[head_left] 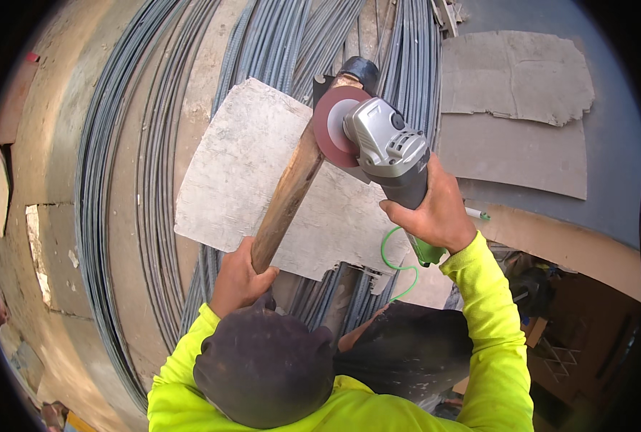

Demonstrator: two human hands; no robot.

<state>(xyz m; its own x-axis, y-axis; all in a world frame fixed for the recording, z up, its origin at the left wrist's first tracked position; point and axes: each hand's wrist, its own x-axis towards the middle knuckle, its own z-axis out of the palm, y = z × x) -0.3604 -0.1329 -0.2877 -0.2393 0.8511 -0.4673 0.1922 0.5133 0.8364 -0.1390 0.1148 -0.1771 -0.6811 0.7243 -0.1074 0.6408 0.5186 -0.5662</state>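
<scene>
Clasping the stiff-looking handle [290, 191] low: left grip [238, 281]. Wrapping the probably heavy grinder [392, 147] by its body: right grip [439, 210].

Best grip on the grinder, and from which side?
I'd take its dark body just behind the silver head, from the lower right, where the right hand wraps it. The body is a long barrel, easy to close around, and that side lies away from the disc, which sits at the upper left by the wooden handle.
</scene>
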